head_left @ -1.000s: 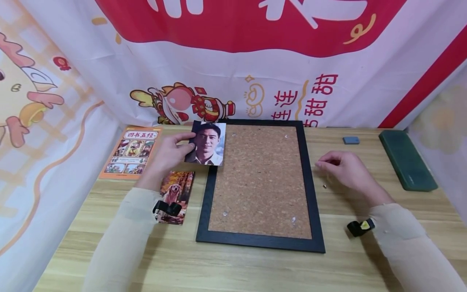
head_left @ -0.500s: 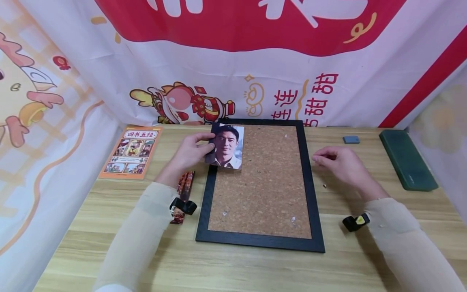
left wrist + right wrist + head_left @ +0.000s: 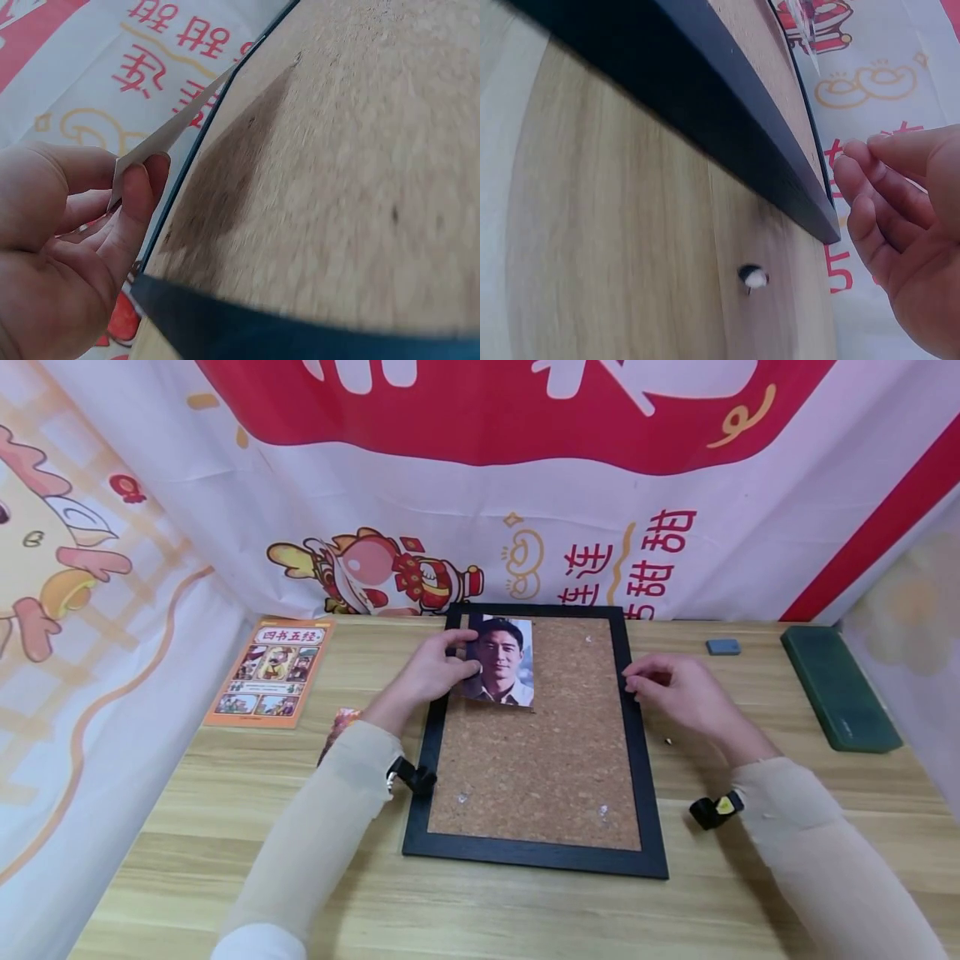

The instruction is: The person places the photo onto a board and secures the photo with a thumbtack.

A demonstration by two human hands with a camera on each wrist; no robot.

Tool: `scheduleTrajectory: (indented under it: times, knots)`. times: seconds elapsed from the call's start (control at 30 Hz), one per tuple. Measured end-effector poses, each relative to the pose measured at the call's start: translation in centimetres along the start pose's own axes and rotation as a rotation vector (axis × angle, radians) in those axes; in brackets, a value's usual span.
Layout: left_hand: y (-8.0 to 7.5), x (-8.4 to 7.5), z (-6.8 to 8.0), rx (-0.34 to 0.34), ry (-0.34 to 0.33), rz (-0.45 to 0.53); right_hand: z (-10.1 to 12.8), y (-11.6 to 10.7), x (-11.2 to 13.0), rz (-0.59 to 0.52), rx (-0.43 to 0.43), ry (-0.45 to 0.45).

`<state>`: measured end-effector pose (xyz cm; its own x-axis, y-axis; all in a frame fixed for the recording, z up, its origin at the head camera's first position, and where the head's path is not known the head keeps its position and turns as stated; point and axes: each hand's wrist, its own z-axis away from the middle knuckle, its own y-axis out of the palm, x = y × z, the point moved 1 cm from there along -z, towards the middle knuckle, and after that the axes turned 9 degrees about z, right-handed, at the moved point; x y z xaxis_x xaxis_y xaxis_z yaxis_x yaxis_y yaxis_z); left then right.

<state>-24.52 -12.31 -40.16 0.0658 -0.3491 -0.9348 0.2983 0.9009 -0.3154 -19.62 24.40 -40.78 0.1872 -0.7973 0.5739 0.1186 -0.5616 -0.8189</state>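
My left hand (image 3: 435,670) pinches the left edge of a portrait photo (image 3: 504,662) between thumb and fingers. The photo slants above the upper left of a corkboard (image 3: 540,768) with a black frame (image 3: 532,856). Seen edge-on in the left wrist view, the photo (image 3: 172,131) casts a shadow on the cork. My right hand (image 3: 678,689) hovers at the board's right side, fingertips overlapping the frame in the head view. Its thumb and index fingertips nearly meet; I cannot tell whether something tiny is between them. A small tack (image 3: 754,277) lies on the table beside the frame.
An orange booklet (image 3: 270,672) lies at the back left. A dog photo (image 3: 341,727) is mostly hidden under my left forearm. At right are a blue eraser (image 3: 722,647) and a green case (image 3: 840,689). Clear bits (image 3: 603,810) show near the board's corners.
My left hand has carried the portrait photo rightward from the board's left edge to over the cork. My right hand has moved left toward the frame, its fingertips still close together.
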Motion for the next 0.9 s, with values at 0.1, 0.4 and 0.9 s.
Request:
scheduleTrajectory:
  times: [0.1,0.4,0.9]
  knots:
    - [0.8,-0.1,-0.6,0.006,-0.012,0.024,-0.3,0.3,0.4,-0.016,0.007,-0.019]
    - [2.6,-0.3,-1.9,0.028,-0.004,0.041,-1.5,1.2,0.9,-0.036,0.028,-0.006]
    - [4.5,-0.9,-4.1,0.035,0.093,-0.354,-4.1,2.0,2.5,-0.097,0.083,0.066]
